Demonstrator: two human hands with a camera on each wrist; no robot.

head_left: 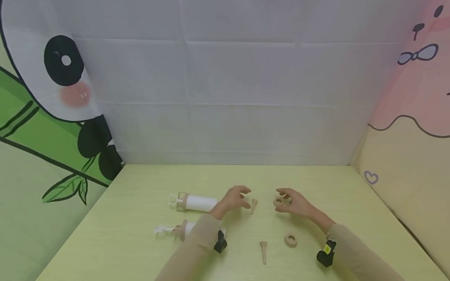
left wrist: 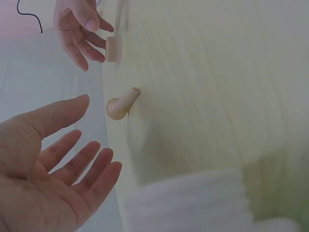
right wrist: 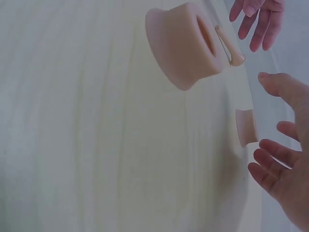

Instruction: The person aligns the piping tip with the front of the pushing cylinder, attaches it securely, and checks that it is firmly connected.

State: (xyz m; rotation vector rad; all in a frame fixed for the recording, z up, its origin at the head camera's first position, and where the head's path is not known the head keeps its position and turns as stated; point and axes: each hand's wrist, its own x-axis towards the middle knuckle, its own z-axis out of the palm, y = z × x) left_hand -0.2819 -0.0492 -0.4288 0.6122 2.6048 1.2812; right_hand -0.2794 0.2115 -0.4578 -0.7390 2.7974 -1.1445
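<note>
You are holding your right hand's fingers apart at the far ring, lower right of the head view's centre, seemingly leaving it room. Your left hand's parted fingers are hanging beside the far peg. Another peg is lying toward the bottom edge.

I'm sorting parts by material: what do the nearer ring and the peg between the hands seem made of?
The nearer ring looks like matte plastic: even colour, smooth walls, no visible grain. The peg, perhaps the same plastic, shows a faint sheen on its wide end; painted wood remains possible for both.
</note>
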